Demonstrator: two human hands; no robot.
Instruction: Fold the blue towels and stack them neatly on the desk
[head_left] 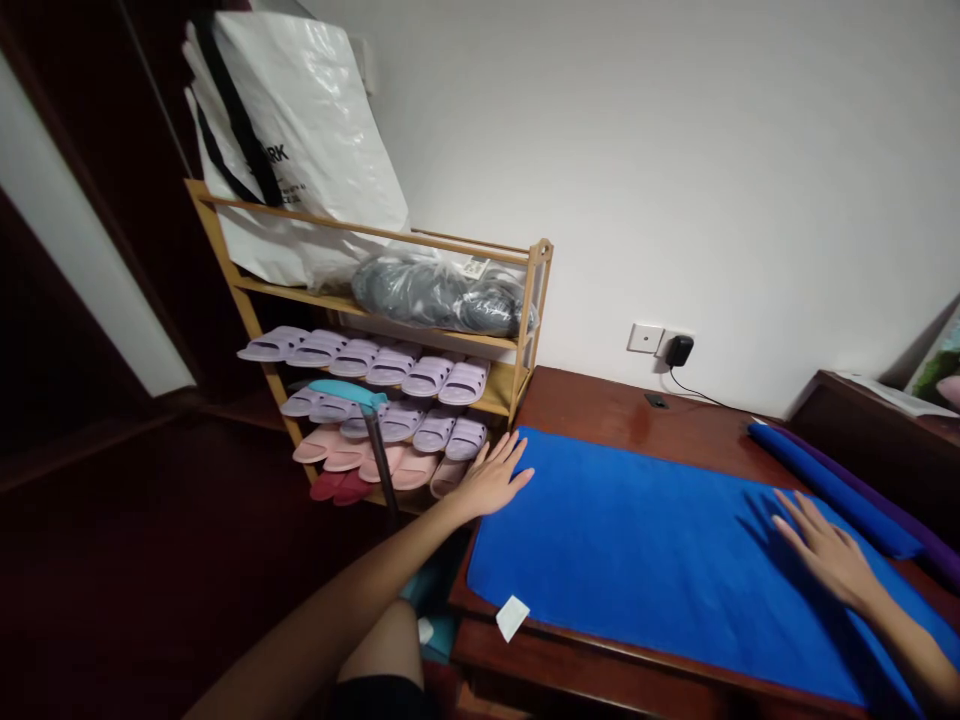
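A blue towel (637,540) lies spread over the dark red wooden desk (581,402), with a white tag (513,618) hanging at its near left corner. My left hand (495,478) rests at the towel's left edge, fingers stretched out and holding nothing. Over the right part of the towel is my right hand (829,550), its fingers extended and a shadow beneath it; whether it touches the cloth I cannot tell. Behind the right hand lie a rolled blue towel (832,490) and a purple roll (919,535) side by side.
Left of the desk stands a wooden shoe rack (525,330) with lilac slippers (427,375), pink slippers (415,468) and a white bag (300,120). A blue-topped handle (349,392) rises before it. A black plug adapter (680,350) sits in the wall socket, its cord trailing onto the desk.
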